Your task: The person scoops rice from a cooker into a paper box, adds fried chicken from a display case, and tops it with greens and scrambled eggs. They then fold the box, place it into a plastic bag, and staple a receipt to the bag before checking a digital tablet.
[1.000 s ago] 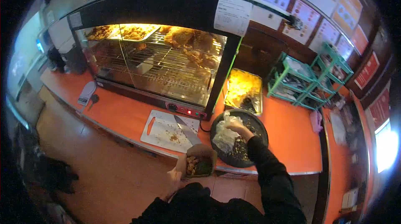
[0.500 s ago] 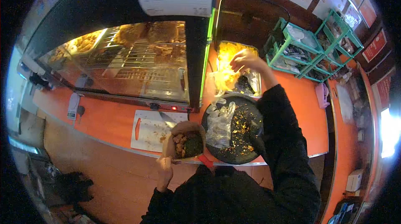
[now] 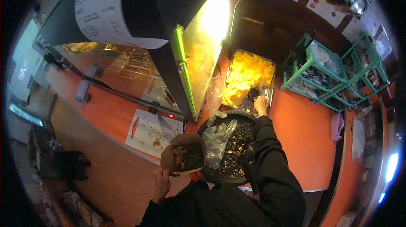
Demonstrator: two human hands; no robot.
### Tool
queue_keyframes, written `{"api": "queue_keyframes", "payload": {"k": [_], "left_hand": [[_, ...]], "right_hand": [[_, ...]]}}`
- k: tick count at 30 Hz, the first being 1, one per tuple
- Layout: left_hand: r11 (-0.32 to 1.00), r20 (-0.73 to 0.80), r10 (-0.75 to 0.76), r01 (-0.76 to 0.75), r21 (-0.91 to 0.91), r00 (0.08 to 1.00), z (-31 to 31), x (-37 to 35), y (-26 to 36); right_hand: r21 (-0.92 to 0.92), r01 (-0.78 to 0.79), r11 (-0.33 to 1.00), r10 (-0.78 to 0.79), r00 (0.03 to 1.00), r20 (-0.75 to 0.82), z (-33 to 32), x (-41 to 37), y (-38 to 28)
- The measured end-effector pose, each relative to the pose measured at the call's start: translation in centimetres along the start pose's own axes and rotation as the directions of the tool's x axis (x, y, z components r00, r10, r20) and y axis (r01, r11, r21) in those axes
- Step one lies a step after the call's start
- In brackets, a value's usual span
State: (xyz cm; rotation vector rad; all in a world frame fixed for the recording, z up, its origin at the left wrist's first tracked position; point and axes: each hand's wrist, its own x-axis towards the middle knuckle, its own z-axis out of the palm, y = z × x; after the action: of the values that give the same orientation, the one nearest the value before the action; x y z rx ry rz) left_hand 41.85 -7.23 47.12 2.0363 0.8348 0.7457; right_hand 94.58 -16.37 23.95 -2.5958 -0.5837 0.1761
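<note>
My left hand [image 3: 160, 183] grips the rim of a brown paper bowl [image 3: 168, 153] at its lower left. Inside the bowl lie browned food pieces [image 3: 179, 157] beside a dark green portion [image 3: 194, 159]. My right hand [image 3: 261, 105] is closed at the near right corner of a metal tray [image 3: 272, 84], on a black utensil [image 3: 253, 93] that looks like a scoop. Yellow food pieces [image 3: 249, 74] fill most of this tray, just beyond my fingers. Between my arms sits a round black pan [image 3: 237, 159] with crumbs and a crumpled clear plastic glove [image 3: 220, 138].
A lit glass food warmer [image 3: 139, 74] stands at the left. In front of it, a white cutting board [image 3: 148, 136] holds crumbs. Green stacked baskets [image 3: 321, 74] with packets stand at the back right on the orange counter [image 3: 300, 142].
My right hand has come down from above the yellow food and closed on the black utensil at the tray's near corner. The view has turned; my left hand still holds the bowl.
</note>
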Motion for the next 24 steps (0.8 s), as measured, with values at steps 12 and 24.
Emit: {"api": "queue_keyframes", "payload": {"k": [12, 24], "left_hand": [[0.969, 0.088, -0.228, 0.235, -0.079, 0.970, 2.4, -3.4, 1.0], [0.775, 0.081, -0.610, 0.615, -0.143, 0.788, 2.3, -7.1, 0.3]], "right_hand": [[-0.445, 0.485, 0.753, -0.569, 0.819, -0.071, -4.5, -5.1, -7.0], [-0.301, 0.847, 0.438, -0.770, 0.526, 0.360, -3.9, -3.9, -5.8]]}}
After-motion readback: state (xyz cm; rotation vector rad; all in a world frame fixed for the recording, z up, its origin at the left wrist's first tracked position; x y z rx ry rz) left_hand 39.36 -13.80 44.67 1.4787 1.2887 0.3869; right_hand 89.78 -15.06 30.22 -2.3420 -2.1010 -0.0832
